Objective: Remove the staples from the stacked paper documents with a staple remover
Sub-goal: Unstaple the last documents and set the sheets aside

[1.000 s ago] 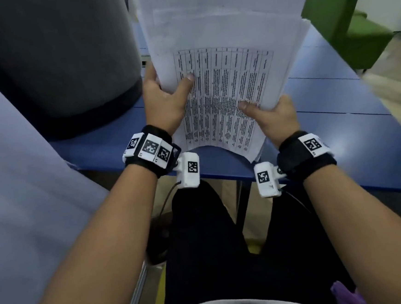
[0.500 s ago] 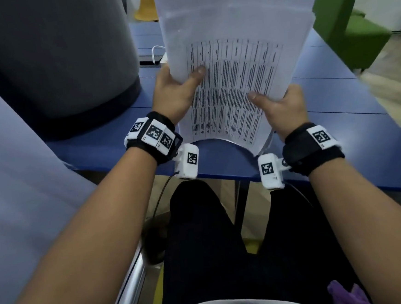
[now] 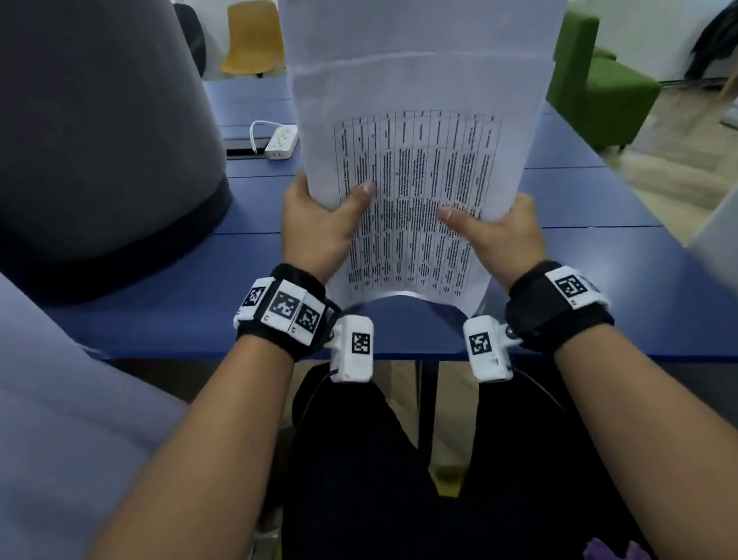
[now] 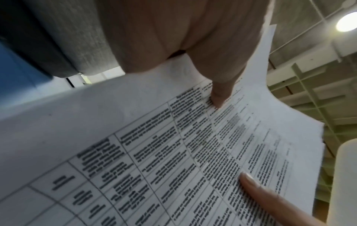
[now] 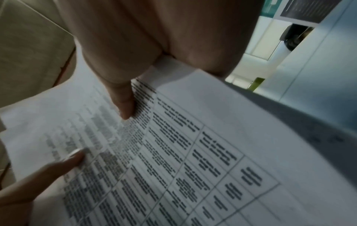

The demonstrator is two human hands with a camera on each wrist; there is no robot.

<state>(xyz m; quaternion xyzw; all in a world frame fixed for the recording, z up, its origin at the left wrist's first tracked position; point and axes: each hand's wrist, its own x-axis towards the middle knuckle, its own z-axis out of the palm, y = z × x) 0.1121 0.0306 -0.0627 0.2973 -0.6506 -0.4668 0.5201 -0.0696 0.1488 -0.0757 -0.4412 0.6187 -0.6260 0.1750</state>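
Post (image 3: 73,139): big, grey and round, at the upper left of the frame, standing on the blue bench (image 3: 615,287).
Plug strip (image 3: 282,141): white, on the bench just left of the papers.
Left hand (image 3: 316,226): holds the left edge of the papers. The thumb lies on the front page; the other fingers are hidden behind, so it pinches the pile between them.
Papers (image 3: 424,112): a thick pile, held up over the bench in the middle of the frame. The top page shows a table of words. I think the pile is held up to look for staples.
Right hand (image 3: 503,236): pinches the right edge the same way, thumb in front. Two hands keep the floppy pile from bending.
Staples and remover: I cannot see either one.
Green seat (image 3: 594,85): at the upper right, away from the bench.
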